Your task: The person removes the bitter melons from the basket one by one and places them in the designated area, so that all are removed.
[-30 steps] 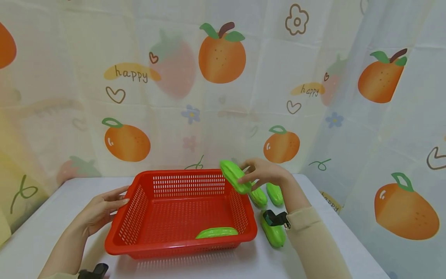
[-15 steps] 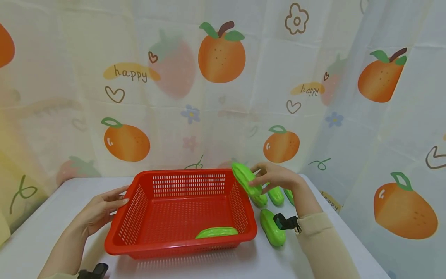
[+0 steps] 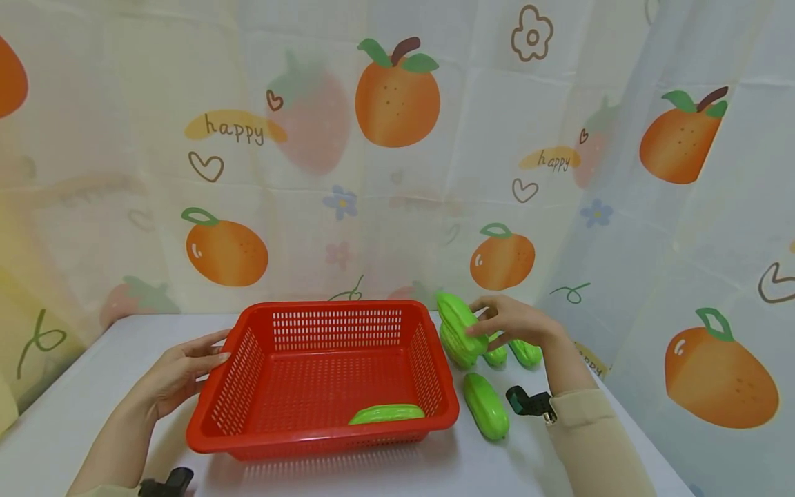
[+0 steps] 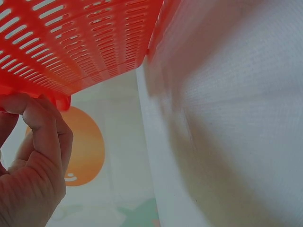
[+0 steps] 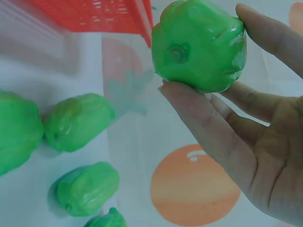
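My right hand (image 3: pixel 518 321) pinches a glossy green ribbed gourd (image 3: pixel 455 314) between thumb and fingers, tilted, just beyond the basket's right rim. Its stem end faces the camera in the right wrist view, where the gourd (image 5: pixel 199 49) hangs above the table. My left hand (image 3: pixel 177 373) grips the left rim of the red perforated basket (image 3: pixel 317 436). Curled fingers show under that rim in the left wrist view, with the hand (image 4: pixel 38 156) at the frame's left. Another gourd (image 3: pixel 388 413) lies inside the basket by the front wall, its lower part hidden.
Several similar gourds lie right of the basket. One gourd (image 3: pixel 486 406) is nearest me; another gourd (image 3: pixel 526 353) lies farther right, and the held one partly covers those behind it. A patterned curtain (image 3: pixel 397 207) hangs behind the white table (image 3: pixel 118 352).
My right hand has moved rightward and slightly down with the gourd, from over the basket's right rim to beyond it. The left hand and the basket have stayed put.
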Available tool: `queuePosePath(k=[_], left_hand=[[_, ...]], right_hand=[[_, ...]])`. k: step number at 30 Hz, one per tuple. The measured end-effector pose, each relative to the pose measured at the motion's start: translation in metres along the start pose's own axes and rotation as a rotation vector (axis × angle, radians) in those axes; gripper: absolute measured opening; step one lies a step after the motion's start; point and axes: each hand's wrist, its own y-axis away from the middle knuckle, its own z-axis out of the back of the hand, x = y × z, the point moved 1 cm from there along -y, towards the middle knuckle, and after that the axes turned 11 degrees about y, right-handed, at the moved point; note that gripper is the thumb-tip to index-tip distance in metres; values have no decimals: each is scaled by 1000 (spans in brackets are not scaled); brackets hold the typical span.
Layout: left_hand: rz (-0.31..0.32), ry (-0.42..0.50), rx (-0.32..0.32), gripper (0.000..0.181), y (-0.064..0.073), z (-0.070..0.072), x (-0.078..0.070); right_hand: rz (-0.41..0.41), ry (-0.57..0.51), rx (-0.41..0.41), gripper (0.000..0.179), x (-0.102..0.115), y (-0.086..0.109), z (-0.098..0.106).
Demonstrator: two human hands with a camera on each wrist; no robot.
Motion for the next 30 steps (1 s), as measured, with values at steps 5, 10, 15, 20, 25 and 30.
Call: queuePosePath(k=[5, 10, 15, 20, 25, 30], left_hand=[[8, -3, -4, 65, 0, 0, 0], [23, -24, -17, 72, 0, -1, 1], [23, -32, -18, 73, 1, -1, 1], [18, -23, -16, 73, 1, 0, 1], [9, -11, -7, 71, 0, 0, 0], [11, -12, -6, 71, -1, 0, 0]], right_hand=[[-19, -6, 0, 64, -7, 6, 2], [-45, -8, 9, 66, -15, 11, 2], [-63, -14, 9, 68, -24, 15, 3], [-80, -27, -8, 68, -33, 19, 3], [-82, -21, -5, 70, -40, 25, 4], [-104, -28, -1, 74, -48, 30, 5]])
